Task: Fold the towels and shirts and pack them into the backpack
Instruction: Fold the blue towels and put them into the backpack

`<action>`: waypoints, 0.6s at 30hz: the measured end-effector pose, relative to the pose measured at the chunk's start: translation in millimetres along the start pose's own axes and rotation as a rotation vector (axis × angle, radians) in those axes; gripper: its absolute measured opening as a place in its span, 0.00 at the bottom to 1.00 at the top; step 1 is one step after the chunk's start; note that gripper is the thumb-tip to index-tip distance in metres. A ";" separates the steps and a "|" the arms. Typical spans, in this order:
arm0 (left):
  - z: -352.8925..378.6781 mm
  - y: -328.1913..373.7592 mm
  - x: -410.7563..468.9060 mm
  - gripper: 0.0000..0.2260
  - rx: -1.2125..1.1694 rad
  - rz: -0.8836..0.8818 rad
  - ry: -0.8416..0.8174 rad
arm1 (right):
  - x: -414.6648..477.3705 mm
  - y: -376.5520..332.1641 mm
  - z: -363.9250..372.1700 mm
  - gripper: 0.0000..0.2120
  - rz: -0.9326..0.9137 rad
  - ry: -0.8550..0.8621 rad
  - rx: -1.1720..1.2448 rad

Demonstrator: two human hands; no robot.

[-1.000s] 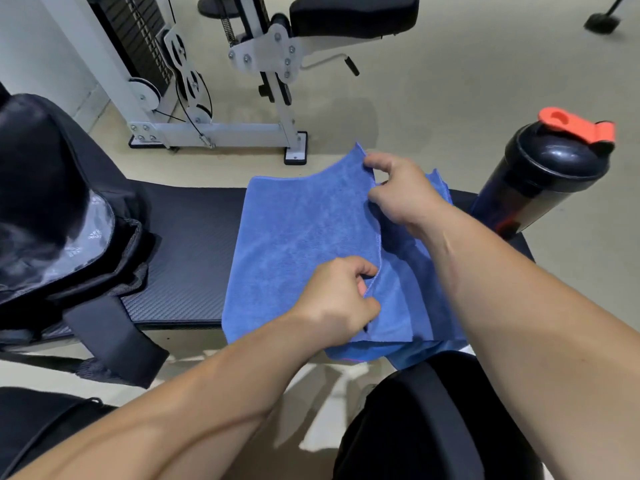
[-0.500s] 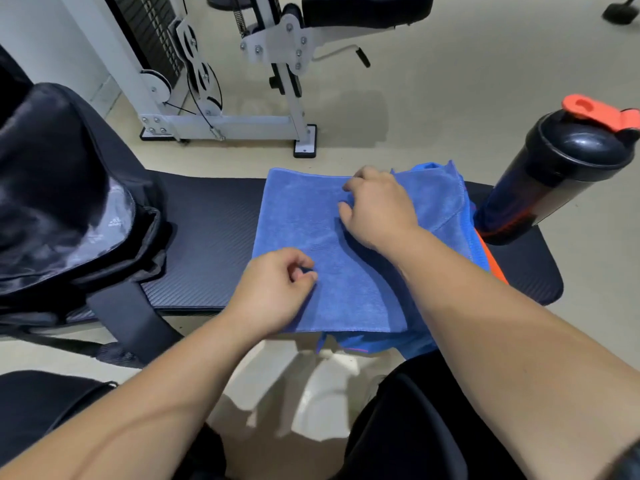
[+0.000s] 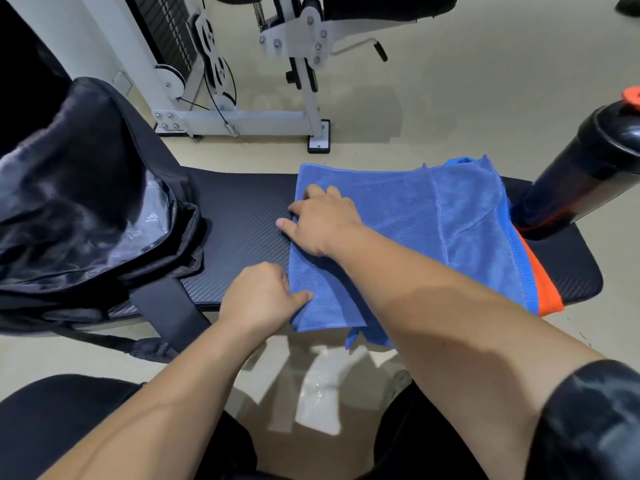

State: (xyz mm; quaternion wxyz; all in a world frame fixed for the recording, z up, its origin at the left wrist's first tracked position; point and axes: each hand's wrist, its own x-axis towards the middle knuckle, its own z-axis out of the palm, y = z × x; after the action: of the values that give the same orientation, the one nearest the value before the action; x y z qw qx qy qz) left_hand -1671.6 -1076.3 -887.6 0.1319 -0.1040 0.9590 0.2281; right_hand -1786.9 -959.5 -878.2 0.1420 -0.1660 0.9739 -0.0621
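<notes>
Now L hand [image 3: 261, 299] pinches blue towel [image 3: 398, 209] edge; R hand [image 3: 325, 223] presses flat on it.

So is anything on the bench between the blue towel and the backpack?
Nothing visible: only bare bench lies between the blue towel and the backpack. Left hand and right hand are at the towel's edge.

Fuzzy terry towel [image 3: 398, 209], ribbed matt bench [image 3: 239, 216]

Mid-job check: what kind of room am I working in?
Likely a gym: a white cable weight machine stands behind the black padded bench, with a black shaker bottle at its end.
</notes>
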 end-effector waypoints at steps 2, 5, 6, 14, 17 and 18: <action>-2.7 -2.8 2.5 0.17 -0.060 -0.006 -0.035 | 1.7 -4.6 -0.6 0.30 0.017 -0.029 -0.045; -8.2 -7.2 5.4 0.15 -0.101 -0.004 -0.077 | 2.5 -10.5 -2.4 0.30 0.044 -0.038 -0.092; -10.5 -9.3 6.5 0.15 -0.106 0.000 -0.094 | 2.7 -12.5 -2.7 0.29 0.050 -0.028 -0.085; -61.0 -49.4 12.6 0.13 0.010 -0.025 0.004 | 15.1 -60.3 -8.3 0.33 -0.024 0.038 0.232; -76.5 -67.4 12.0 0.13 0.207 -0.029 0.035 | 21.5 -84.7 -4.8 0.32 -0.067 0.021 0.242; -79.0 -71.0 10.9 0.12 0.260 -0.031 0.048 | 23.2 -91.3 -3.1 0.31 -0.076 0.016 0.256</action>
State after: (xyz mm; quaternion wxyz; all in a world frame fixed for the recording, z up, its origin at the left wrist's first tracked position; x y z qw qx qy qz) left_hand -1679.7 -1176.6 -852.0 0.1249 -0.1061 0.9817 0.0971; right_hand -1780.9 -1052.7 -865.8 0.1518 -0.1831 0.9521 -0.1924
